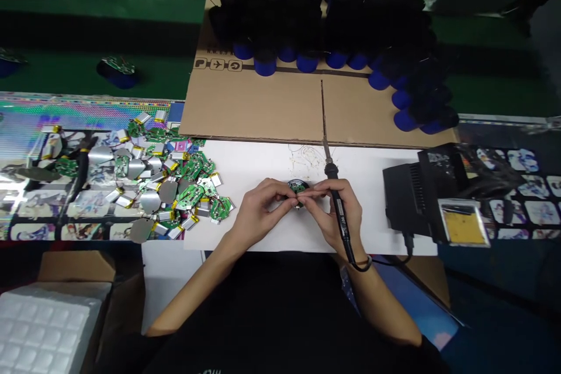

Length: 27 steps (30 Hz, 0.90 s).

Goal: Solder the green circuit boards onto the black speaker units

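Observation:
In the middle of the white work surface point(245, 163), a small round green circuit board point(298, 186) with a dark rim sits between my two hands. My left hand point(264, 207) is closed, thumb and fingertips pinched at the board's near edge. From the other side my right hand point(335, 210) meets it, its thumb and fingertips also pinched at the board. A black soldering iron point(339, 210) is held across my right hand, its metal tip pointing away from me over the cardboard. My fingers hide the board's front part and any small part between them.
To the left lie many green circuit boards point(190, 196) with silver battery cells and metal discs, plus pliers point(83, 158). Fine wire scraps point(307, 159) lie behind my hands. Blue-and-black cups point(265, 64) crowd the cardboard point(263, 105). A black soldering station point(403, 198) with yellow sponge point(464, 223) stands right.

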Available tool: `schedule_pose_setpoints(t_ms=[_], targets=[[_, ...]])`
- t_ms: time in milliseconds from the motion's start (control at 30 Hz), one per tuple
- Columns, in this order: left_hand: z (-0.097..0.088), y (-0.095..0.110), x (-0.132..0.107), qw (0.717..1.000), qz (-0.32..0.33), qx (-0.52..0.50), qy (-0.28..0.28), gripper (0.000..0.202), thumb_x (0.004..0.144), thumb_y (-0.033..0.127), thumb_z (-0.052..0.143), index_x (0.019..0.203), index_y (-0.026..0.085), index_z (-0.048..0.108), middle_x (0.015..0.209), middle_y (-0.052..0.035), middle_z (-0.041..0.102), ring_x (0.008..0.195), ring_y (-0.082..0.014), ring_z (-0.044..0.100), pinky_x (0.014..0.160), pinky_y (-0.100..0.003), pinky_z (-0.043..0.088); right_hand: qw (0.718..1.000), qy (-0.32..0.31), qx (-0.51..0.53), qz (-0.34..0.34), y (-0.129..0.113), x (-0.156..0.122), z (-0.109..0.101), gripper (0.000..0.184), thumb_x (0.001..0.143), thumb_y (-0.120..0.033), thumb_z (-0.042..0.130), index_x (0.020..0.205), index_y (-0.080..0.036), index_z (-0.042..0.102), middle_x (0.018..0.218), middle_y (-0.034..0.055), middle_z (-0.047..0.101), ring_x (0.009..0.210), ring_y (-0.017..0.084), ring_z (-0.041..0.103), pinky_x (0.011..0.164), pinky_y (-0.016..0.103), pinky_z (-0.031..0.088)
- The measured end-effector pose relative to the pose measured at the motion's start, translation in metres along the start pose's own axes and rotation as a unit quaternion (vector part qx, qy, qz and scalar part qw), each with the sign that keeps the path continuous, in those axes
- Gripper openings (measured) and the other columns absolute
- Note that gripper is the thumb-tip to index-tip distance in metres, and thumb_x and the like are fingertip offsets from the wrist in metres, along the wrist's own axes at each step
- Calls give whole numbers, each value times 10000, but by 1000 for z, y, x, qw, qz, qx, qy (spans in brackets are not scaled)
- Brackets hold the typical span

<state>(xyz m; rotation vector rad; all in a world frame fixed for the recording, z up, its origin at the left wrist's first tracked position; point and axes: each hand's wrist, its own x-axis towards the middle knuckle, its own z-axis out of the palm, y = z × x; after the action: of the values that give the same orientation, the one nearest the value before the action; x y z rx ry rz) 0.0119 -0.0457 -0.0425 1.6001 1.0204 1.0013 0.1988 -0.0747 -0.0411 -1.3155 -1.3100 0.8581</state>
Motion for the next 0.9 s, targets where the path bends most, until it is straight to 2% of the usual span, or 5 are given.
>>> schedule_pose_setpoints(t_ms=[300,500,633,800,900], targets=[[4,-2,-3,986,-80,-144,2,127,971,292,751,922,180,717,960,-62,681,885,-175,658,788,-292,522,1000,-14,-3,-14,1,-2,4,327,874,-217,849,1077,-288,601,917,-27,779,856,172,797,829,319,628],[-9,2,6,1000,2,-9,-6,33,955,189,724,924,186,712,1003,-63,714,942,-183,671,799,-300,511,997,-37,-48,-57,1,-3,-6,311,866,-151,784,1090,-285,616,928,-20,750,847,171,746,815,332,600],[-20,4,16,985,110,94,-94,64,972,124,664,956,180,690,1056,-70,754,1027,-200,679,946,-361,502,999,-30,-19,-30,-9,-4,-26,110,966,-296,713,1061,-256,674,820,-4,727,726,177,716,719,344,571],[-24,0,26,963,165,151,-150,101,974,108,605,961,192,660,1047,-53,766,956,-197,659,903,-366,513,994,23,102,28,-26,2,-50,385,994,-519,641,1299,-285,644,579,-70,568,446,129,485,406,247,294],[-26,-3,29,960,170,147,-169,94,969,119,605,956,199,651,1048,-47,761,957,-200,653,893,-357,525,995,37,88,31,-27,5,-62,356,917,-471,762,1209,-283,689,721,-23,689,541,141,586,422,245,366]])
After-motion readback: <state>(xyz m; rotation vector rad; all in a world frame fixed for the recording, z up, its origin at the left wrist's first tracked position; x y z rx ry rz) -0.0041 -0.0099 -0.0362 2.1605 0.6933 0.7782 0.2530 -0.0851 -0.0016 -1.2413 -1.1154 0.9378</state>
